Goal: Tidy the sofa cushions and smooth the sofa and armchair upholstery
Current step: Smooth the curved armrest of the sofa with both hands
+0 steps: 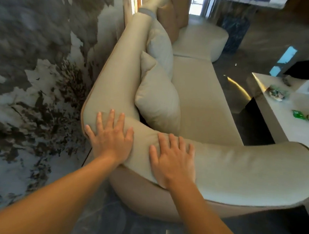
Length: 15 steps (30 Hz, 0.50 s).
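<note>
A: Both palms are down on the padded arm [228, 169] of the sofa [202, 102], right where it curves into the backrest. Your left hand [110, 139] lies on the corner bend, fingers spread wide and flat; your right hand [172, 162] sits just beside it, fingers looser but open too, gripping nothing.

B: So you're in the smoothing step, I'd say, not the cushions.

A: Agreed. The near cushion [158, 100] leans on the backrest, its lower corner tucked toward the gap by the arm. Two more stand behind it: a pale cushion [160, 44] and a tan cushion [168, 19] at the far end.

B: They look slumped and uneven to me, so that part seems unfinished.

A: For the next move, keep your palms flat and sweep outward along the arm with even pressure. Don't pinch the fabric, or you'll raise fresh creases.

B: Then reach in for that near cushion.
</note>
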Each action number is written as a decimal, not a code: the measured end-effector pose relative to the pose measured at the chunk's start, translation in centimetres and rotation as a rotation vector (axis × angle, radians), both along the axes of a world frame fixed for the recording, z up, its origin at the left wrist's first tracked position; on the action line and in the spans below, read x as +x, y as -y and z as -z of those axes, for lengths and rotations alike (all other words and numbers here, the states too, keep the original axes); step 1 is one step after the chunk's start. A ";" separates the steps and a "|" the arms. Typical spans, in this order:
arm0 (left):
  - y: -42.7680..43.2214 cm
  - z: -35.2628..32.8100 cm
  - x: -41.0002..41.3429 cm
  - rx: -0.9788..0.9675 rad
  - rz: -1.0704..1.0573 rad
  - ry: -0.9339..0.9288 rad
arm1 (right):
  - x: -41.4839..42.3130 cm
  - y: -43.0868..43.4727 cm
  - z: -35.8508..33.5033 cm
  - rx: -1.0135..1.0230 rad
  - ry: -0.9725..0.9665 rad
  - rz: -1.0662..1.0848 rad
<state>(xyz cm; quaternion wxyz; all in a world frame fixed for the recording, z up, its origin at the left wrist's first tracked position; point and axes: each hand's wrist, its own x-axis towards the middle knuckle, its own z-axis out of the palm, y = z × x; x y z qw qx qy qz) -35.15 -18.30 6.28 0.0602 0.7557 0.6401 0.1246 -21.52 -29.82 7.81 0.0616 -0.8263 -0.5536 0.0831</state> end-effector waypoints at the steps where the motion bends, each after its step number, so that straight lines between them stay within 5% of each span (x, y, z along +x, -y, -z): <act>1: -0.2 -0.1 0.0 -0.004 0.005 -0.007 | 0.0 -0.3 0.0 -0.005 0.001 0.001; 15: -3.9 -0.3 -1.9 -0.004 0.050 -0.015 | -1.9 -4.0 0.3 -0.060 -0.036 -0.001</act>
